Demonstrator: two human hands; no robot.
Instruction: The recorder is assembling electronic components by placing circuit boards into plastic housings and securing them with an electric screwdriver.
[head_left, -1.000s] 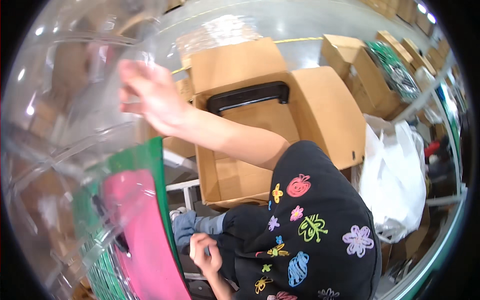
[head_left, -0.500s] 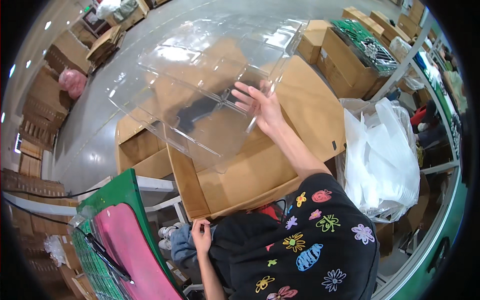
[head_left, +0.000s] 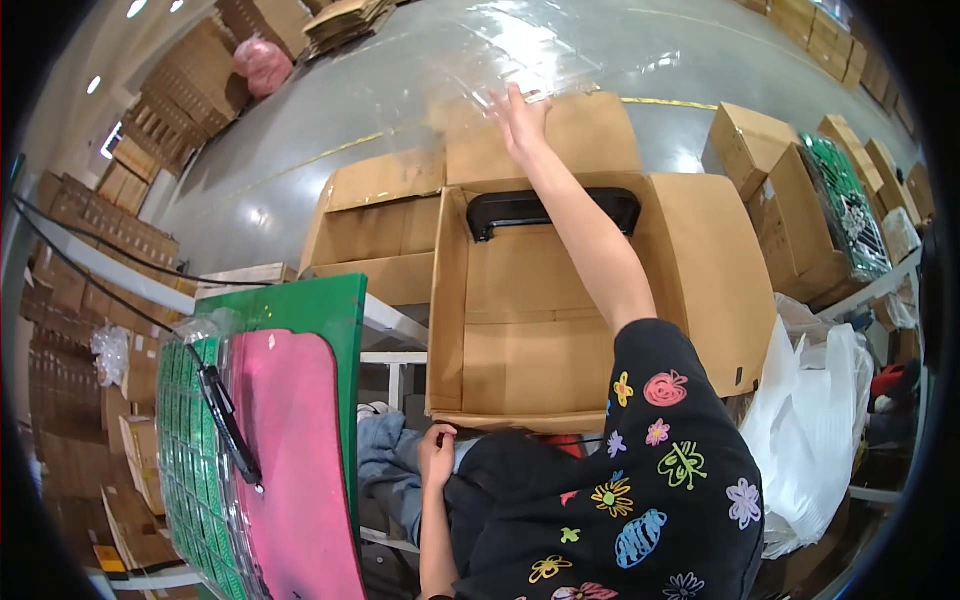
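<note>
My right hand reaches out over the far side of an open cardboard box, fingers stretched and apart. Just beyond the fingertips is a clear plastic tray, blurred and hard to make out against the shiny floor; whether the hand still touches it I cannot tell. Inside the box, a black curved plastic part lies along the far wall, partly covered by my forearm. My left hand is loosely curled by the box's near left corner, with nothing visible in it.
At the left, a pink sheet and a black pen-like tool lie on a green board. White plastic bags hang at the right. Another carton adjoins the box; more cartons stand at the far right.
My right arm has stretched farther out, and the clear tray has moved from above the box to beyond its far flap. The black part is now plainly visible. The whole view has shifted.
</note>
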